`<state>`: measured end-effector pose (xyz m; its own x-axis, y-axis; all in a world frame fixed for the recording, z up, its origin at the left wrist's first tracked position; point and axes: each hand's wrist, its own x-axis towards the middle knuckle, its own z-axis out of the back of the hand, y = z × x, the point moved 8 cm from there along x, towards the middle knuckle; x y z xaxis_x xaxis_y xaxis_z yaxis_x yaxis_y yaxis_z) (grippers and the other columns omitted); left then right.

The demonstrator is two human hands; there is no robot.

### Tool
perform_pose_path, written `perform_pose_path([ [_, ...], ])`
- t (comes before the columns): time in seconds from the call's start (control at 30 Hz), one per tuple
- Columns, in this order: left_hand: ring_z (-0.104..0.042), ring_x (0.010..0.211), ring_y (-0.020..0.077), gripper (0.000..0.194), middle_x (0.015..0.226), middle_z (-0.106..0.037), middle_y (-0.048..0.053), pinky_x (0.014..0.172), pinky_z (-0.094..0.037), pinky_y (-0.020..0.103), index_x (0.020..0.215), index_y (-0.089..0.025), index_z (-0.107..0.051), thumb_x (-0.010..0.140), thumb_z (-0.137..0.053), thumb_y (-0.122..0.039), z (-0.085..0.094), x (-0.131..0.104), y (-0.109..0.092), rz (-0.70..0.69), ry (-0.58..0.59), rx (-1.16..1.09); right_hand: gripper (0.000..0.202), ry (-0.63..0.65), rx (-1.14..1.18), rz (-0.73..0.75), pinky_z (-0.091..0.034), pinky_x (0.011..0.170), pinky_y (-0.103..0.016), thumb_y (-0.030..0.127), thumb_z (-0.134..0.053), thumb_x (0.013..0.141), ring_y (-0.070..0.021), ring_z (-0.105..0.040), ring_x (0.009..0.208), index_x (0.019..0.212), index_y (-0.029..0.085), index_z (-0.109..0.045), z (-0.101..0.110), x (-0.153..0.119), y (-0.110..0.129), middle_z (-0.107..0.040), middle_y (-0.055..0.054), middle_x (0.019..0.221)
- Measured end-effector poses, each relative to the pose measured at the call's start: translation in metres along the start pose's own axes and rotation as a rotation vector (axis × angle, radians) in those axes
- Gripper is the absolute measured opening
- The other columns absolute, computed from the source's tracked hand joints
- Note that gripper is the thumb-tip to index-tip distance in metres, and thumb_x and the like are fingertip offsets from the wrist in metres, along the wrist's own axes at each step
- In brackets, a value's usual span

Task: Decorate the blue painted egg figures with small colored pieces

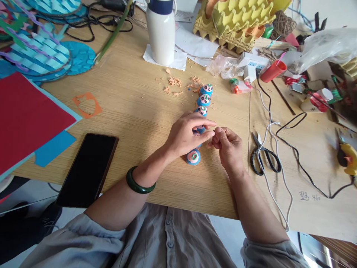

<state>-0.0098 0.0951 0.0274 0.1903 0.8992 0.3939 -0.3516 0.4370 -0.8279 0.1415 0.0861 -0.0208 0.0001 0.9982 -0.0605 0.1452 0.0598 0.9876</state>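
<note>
A row of small blue domes with pink tops and green and dark bits runs down the middle of the table; the nearest dome (193, 157) stands in full view, and the farthest dome (206, 89) is at the back. Over the middle of the row is my left hand (186, 134), its thumb and forefinger reaching toward the right fingertips and hiding some domes. My right hand (226, 146) is closed in a pinch just right of the row. A tiny dark bit shows where the fingertips meet, too small to name.
Black scissors (264, 155) and cables lie at right. A phone (87, 169) and red paper (33, 119) are at left. Behind stand a white flask (161, 35), yellow egg trays (237, 22) and a red cup (273, 70). Wood-coloured shavings (175, 82) lie beyond the row.
</note>
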Motion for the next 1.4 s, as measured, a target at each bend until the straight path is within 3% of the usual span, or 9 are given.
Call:
perform_pose_path([
  [0.2, -0.07, 0.09, 0.0173, 0.005, 0.089, -0.079, 0.002, 0.082, -0.053, 0.03, 0.089, -0.022, -0.081, 0.087, -0.077, -0.019, -0.004, -0.002, -0.001, -0.02, 0.015, 0.019, 0.042, 0.05, -0.003, 0.001, -0.05, 0.049, -0.022, 0.052, -0.079, 0.084, -0.0064, -0.044, 0.046, 0.062, 0.02, -0.063, -0.001, -0.002, -0.002, -0.047, 0.007, 0.054],
  [0.33, -0.069, 0.084, 0.0162, 0.009, 0.084, -0.078, 0.002, 0.078, -0.053, 0.029, 0.083, -0.021, -0.08, 0.09, -0.074, -0.02, -0.001, -0.001, -0.001, -0.02, -0.009, -0.003, 0.044, 0.064, -0.013, -0.025, -0.048, 0.049, -0.022, 0.056, -0.073, 0.088, -0.0071, -0.048, 0.049, 0.065, 0.02, -0.065, -0.002, -0.003, -0.002, -0.051, 0.005, 0.058],
  [0.53, -0.07, 0.086, 0.0171, 0.011, 0.087, -0.08, 0.004, 0.076, -0.053, 0.028, 0.084, -0.02, -0.081, 0.091, -0.074, -0.023, 0.001, -0.002, 0.0, -0.031, -0.038, 0.006, 0.04, 0.043, -0.02, 0.004, -0.055, 0.053, -0.024, 0.055, -0.079, 0.083, -0.0076, -0.044, 0.049, 0.068, 0.02, -0.068, -0.002, -0.002, 0.002, -0.052, 0.005, 0.058],
  [0.67, -0.07, 0.083, 0.0151, 0.018, 0.096, -0.081, 0.007, 0.069, -0.052, 0.026, 0.099, -0.017, -0.081, 0.096, -0.067, -0.028, 0.004, -0.002, 0.0, -0.01, -0.064, -0.06, 0.039, -0.012, -0.001, 0.014, -0.055, 0.051, -0.023, 0.055, -0.084, 0.077, -0.0064, -0.041, 0.049, 0.068, 0.02, -0.069, 0.002, 0.0, 0.003, -0.057, 0.005, 0.061],
  [0.77, -0.07, 0.082, 0.0145, 0.022, 0.096, -0.081, 0.007, 0.068, -0.052, 0.025, 0.1, -0.017, -0.08, 0.098, -0.064, -0.031, 0.008, -0.001, 0.0, 0.007, -0.086, -0.061, 0.039, -0.037, 0.015, -0.001, -0.055, 0.051, -0.023, 0.055, -0.086, 0.075, -0.0062, -0.042, 0.049, 0.067, 0.02, -0.069, 0.004, 0.001, 0.002, -0.059, 0.004, 0.062],
  [1.07, -0.071, 0.09, 0.017, 0.008, 0.093, -0.08, 0.004, 0.079, -0.055, 0.028, 0.089, -0.021, -0.081, 0.09, -0.073, -0.02, -0.001, -0.002, -0.001, -0.023, -0.021, 0.033, 0.043, 0.024, -0.06, 0.01, -0.056, 0.054, -0.024, 0.059, -0.078, 0.082, -0.0074, -0.043, 0.051, 0.067, 0.021, -0.065, -0.001, -0.001, 0.003, -0.051, 0.005, 0.06],
  [1.23, -0.07, 0.086, 0.0162, 0.01, 0.092, -0.079, 0.004, 0.076, -0.054, 0.028, 0.089, -0.02, -0.08, 0.092, -0.071, -0.02, 0.002, -0.002, -0.002, -0.025, -0.036, 0.034, 0.032, -0.006, -0.021, 0.024, -0.055, 0.054, -0.023, 0.053, -0.078, 0.085, -0.0075, -0.048, 0.054, 0.083, 0.021, -0.073, 0.001, -0.003, 0.007, -0.055, 0.005, 0.065],
  [1.4, -0.069, 0.083, 0.0157, 0.01, 0.09, -0.079, 0.005, 0.073, -0.053, 0.027, 0.089, -0.018, -0.08, 0.092, -0.071, -0.02, 0.004, -0.002, -0.003, -0.044, -0.074, 0.03, 0.029, -0.081, -0.105, 0.087, -0.056, 0.057, -0.024, 0.05, -0.079, 0.085, -0.0084, -0.054, 0.057, 0.086, 0.022, -0.072, 0.009, -0.005, 0.011, -0.059, 0.004, 0.069],
])
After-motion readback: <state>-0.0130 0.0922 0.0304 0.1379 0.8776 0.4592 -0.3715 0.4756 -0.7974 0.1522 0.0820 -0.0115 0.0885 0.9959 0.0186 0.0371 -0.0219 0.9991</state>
